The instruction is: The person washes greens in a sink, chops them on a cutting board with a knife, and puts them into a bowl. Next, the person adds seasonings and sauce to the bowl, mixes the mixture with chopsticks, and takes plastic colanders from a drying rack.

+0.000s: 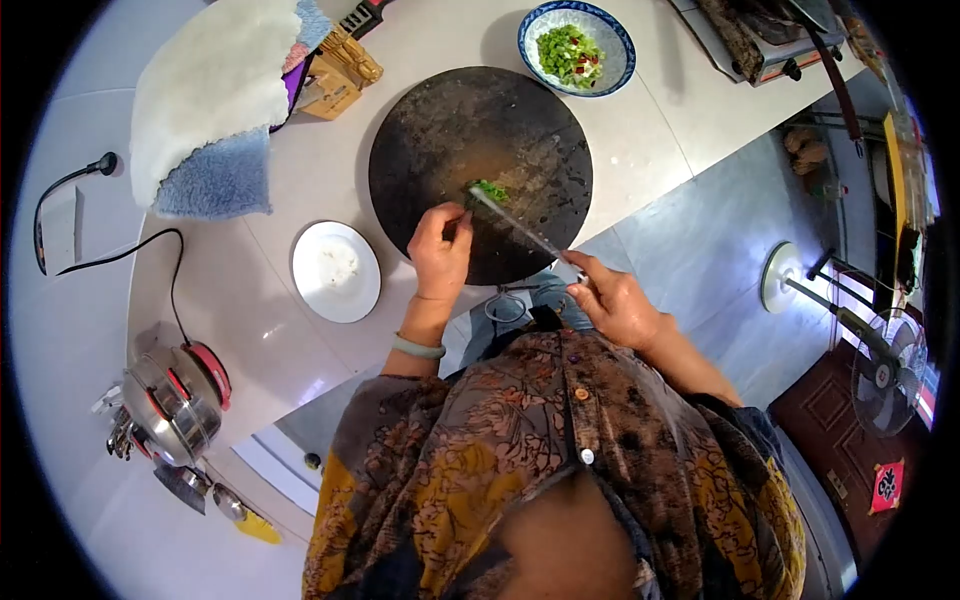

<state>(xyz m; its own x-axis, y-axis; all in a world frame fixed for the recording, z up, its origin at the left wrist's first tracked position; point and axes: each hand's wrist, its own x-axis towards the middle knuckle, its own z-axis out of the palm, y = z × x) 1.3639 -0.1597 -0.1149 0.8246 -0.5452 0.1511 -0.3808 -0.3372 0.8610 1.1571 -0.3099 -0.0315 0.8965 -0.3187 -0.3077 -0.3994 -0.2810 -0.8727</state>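
Two bare hands reach forward in my head view, at the near side of a round, dark chopping board [440, 130]. I see the right hand [615, 305] closed around the handle of a knife [530, 232], just off the board's near right edge; the blade slants forward and leftward from that fist, over the board. The left hand [440, 250] has its fingers curled in, fingertips above the board near the blade's far end; I cannot tell whether they pinch anything. A small clump of greens [490, 189] lies on the board just ahead and to the right of those fingertips, at the far end of the blade. I note a pale bracelet [418, 348] around the left wrist.

Out to the left of the left hand, a white plate [318, 295] with pale scraps on it sits on the counter [285, 375]. Farther left and nearer the body, I have a steel pot [165, 395] with red trim. Well ahead of the right hand, past the board, a blue-rimmed bowl [618, 50] holds green and red pieces [568, 57]. A standing fan [885, 375] is well off to that hand's right.
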